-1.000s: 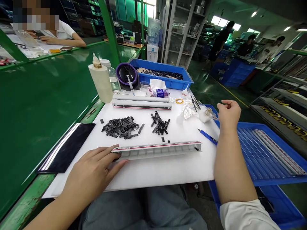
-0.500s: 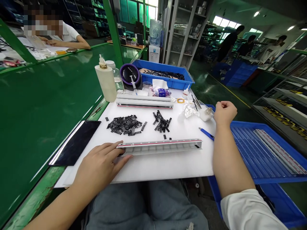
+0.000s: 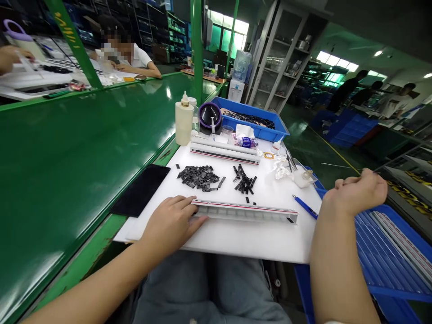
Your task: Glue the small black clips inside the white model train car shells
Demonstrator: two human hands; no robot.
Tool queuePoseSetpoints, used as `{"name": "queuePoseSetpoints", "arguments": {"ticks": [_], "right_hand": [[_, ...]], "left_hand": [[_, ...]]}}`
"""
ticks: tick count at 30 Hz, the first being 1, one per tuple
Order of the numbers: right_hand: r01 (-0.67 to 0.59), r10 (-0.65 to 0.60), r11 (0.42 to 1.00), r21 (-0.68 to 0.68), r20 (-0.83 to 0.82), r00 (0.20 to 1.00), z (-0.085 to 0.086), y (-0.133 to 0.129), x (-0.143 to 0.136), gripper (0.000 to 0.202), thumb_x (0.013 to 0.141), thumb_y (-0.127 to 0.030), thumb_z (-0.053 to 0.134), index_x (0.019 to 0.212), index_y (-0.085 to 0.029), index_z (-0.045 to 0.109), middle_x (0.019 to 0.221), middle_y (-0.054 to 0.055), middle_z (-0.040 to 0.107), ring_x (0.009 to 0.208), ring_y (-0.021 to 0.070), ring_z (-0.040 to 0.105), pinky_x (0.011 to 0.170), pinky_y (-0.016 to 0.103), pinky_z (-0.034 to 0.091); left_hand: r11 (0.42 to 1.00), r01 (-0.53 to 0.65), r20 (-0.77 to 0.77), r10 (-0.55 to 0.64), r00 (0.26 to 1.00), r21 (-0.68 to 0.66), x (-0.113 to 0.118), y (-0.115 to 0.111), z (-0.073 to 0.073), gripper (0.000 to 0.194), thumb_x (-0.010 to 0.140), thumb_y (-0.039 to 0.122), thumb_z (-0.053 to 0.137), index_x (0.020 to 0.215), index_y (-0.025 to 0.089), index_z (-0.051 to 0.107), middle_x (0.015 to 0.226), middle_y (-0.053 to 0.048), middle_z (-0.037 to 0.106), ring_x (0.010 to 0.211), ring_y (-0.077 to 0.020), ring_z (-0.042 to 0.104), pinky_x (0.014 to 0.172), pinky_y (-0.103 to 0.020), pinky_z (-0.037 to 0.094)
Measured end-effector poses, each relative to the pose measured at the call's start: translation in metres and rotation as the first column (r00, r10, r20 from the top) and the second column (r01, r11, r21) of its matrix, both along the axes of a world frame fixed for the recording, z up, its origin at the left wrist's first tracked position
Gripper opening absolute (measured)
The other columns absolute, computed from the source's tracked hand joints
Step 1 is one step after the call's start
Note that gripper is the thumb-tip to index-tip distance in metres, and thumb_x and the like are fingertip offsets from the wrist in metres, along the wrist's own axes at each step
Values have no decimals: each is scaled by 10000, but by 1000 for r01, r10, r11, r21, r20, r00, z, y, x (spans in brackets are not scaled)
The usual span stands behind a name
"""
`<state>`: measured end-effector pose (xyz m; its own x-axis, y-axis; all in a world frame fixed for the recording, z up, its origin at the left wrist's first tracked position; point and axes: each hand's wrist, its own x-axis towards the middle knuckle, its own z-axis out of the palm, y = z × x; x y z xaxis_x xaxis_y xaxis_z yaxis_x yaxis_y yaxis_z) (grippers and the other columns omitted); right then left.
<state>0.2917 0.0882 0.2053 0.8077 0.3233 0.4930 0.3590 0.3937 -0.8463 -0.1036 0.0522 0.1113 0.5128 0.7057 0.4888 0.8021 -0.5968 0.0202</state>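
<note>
On the white work board [image 3: 232, 238] lies a long white channel-shaped shell [image 3: 246, 209] with a red stripe, its hollow side facing me. My left hand [image 3: 170, 220] grips its left end, fingers over the top edge and thumb at the lower side. A small dark piece sits inside its right end. Raised off to the right, my right hand [image 3: 359, 191] is closed; a thin pale stick [image 3: 337, 166] juts leftward from it, its kind unclear. Behind the shell are a large heap of small black rectangular pieces [image 3: 199, 177] and a smaller heap of black strips [image 3: 245, 180].
A second white shell [image 3: 224, 153] lies farther back. Beyond stand a squeeze bottle [image 3: 184, 123] and a blue bin [image 3: 283, 130]. A blue pen-like tool [image 3: 305, 207] and crumpled tissue [image 3: 281, 171] lie right. A black panel [image 3: 141, 191] is left; a ribbed blue tray [image 3: 384, 252] is right.
My view has turned left, so the board appears farther right. My right hand has risen slightly and turned, and the thin stick now shows. My left hand stays on the shell.
</note>
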Motion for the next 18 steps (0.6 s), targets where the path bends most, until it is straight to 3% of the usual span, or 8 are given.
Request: {"name": "queuePoseSetpoints", "arguments": {"ticks": [2, 4, 6, 7, 9, 11, 14, 18], "right_hand": [[-129, 139, 989, 74, -138, 981, -2, -18, -43, 62, 758, -250, 420, 733, -245, 363, 684, -57, 237, 507, 107, 209, 439, 273, 168], [-366, 422, 903, 223, -304, 854, -12, -36, -95, 94, 713, -210, 541, 731, -209, 448, 693, -60, 295, 496, 71, 252, 413, 228, 155], [-533, 591, 806, 257, -301, 749, -28, -52, -147, 151, 721, -180, 618, 703, -197, 469, 688, -62, 373, 475, 54, 277, 396, 208, 184], [-584, 625, 780, 225, -259, 736, -38, -59, -170, 144, 737, -175, 639, 709, -195, 499, 684, -60, 414, 469, 54, 295, 396, 206, 213], [-638, 648, 762, 111, -122, 752, -57, -70, -206, 102, 777, -173, 660, 739, -195, 568, 696, -46, 485, 494, 66, 364, 432, 219, 298], [-623, 622, 782, -3, 55, 781, -72, -76, -228, 62, 804, -163, 665, 776, -196, 621, 706, -31, 520, 553, 87, 431, 490, 236, 357], [-551, 555, 829, -100, 277, 784, -84, -78, -238, 64, 822, -140, 653, 795, -197, 641, 701, -24, 531, 602, 102, 469, 533, 249, 381], [-520, 542, 836, -173, 401, 739, -86, -75, -239, 74, 828, -126, 634, 809, -197, 639, 688, -26, 520, 587, 102, 468, 527, 253, 389]], "left_hand": [[1000, -13, 12, 13, 1000, -15, 1, -2, 0, 305, 898, 425, 603, 819, 156, 723, 1064, -146, 738, 929, -308, 678, 827, -475, 554], [999, -26, 23, 27, 999, -41, 3, -5, 0, 292, 887, 421, 623, 833, 151, 722, 1073, -146, 734, 944, -308, 673, 838, -473, 548], [997, -34, 31, 36, 999, -72, 4, -7, 0, 289, 879, 420, 638, 829, 147, 717, 1074, -144, 732, 956, -306, 667, 848, -471, 542], [996, -35, 36, 38, 999, -88, 4, -8, 0, 293, 877, 423, 641, 822, 145, 713, 1067, -142, 732, 959, -303, 665, 853, -468, 538], [993, -39, 42, 44, 998, -113, 5, -10, 0, 307, 879, 434, 638, 809, 142, 704, 1059, -137, 731, 956, -298, 661, 850, -466, 533], [991, -44, 42, 50, 998, -125, 5, -12, 0, 318, 879, 446, 635, 809, 142, 699, 1057, -133, 729, 955, -297, 659, 844, -464, 530], [990, -55, 45, 61, 997, -131, 5, -13, 1, 325, 871, 456, 641, 817, 141, 701, 1037, -129, 730, 960, -298, 658, 846, -459, 523], [988, -69, 48, 76, 996, -135, 6, -13, 1, 314, 869, 446, 637, 840, 143, 715, 1024, -123, 734, 961, -302, 659, 832, -455, 518]]}}
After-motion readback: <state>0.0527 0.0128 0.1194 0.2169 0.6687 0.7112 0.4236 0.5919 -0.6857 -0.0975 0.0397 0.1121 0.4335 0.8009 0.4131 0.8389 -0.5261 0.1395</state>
